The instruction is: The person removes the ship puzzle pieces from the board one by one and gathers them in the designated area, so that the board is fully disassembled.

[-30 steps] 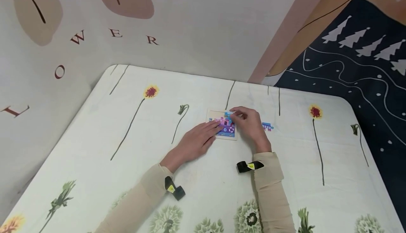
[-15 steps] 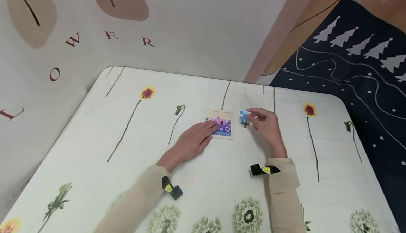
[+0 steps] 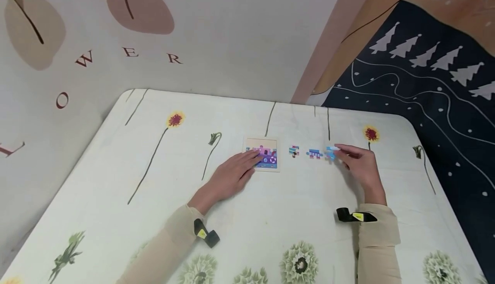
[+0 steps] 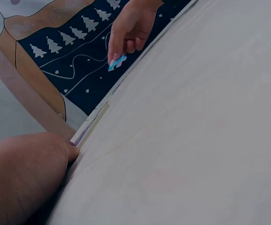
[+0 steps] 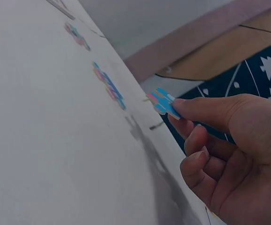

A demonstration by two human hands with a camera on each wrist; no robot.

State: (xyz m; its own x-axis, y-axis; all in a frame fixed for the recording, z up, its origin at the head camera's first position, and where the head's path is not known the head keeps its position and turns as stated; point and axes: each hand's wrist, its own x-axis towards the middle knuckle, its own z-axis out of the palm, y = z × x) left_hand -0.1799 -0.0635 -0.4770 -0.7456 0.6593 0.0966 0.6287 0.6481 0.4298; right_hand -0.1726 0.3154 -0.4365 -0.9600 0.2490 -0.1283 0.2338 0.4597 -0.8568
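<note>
A small jigsaw puzzle board with a light frame lies on the table; purple and pink pieces fill its lower part, and bare tan backing shows at the top. My left hand rests on the board's left side with fingers extended. In the right wrist view, my right hand pinches a light-blue puzzle piece between thumb and fingers, held above the table. Two loose pieces lie between the board and that hand: a multicoloured piece and a blue-and-purple piece.
The table cover is white with printed flowers and stems. Behind it stands a pale wall with printed letters. A dark-blue panel with white trees adjoins the table's right side.
My right hand has moved right, away from the board, carrying the light-blue piece past the two loose pieces, which now show fully. The left hand stays on the board.
</note>
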